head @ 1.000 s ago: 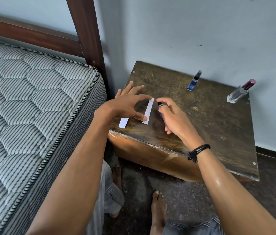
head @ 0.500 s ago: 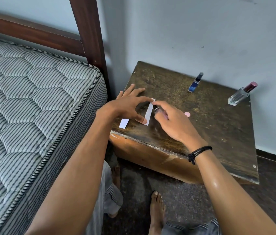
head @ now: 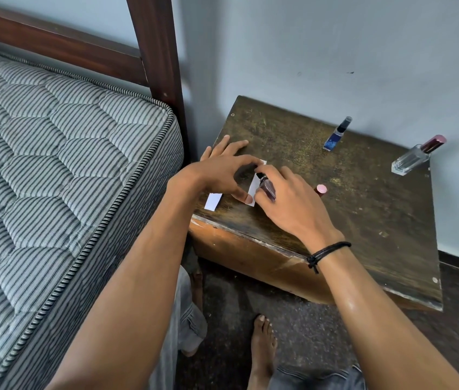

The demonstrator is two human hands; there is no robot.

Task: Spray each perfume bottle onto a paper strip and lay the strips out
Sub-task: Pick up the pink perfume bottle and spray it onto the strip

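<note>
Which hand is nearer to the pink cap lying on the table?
Right. The right hand, gripping a small dark perfume bottle, lies just beside the pink cap; the left hand is farther off, pressing the paper strip beyond that bottle.

I'm looking into a bedroom in a home. A striped quilted mattress [head: 53, 164] fills my nine o'clock, with a dark wooden bedpost [head: 157, 52] rising at twelve. A worn wooden bedside table [head: 363, 220] sits toward three o'clock against a pale blue painted wall [head: 335, 38]. A dark speckled floor [head: 307, 333] shows at six.
</note>
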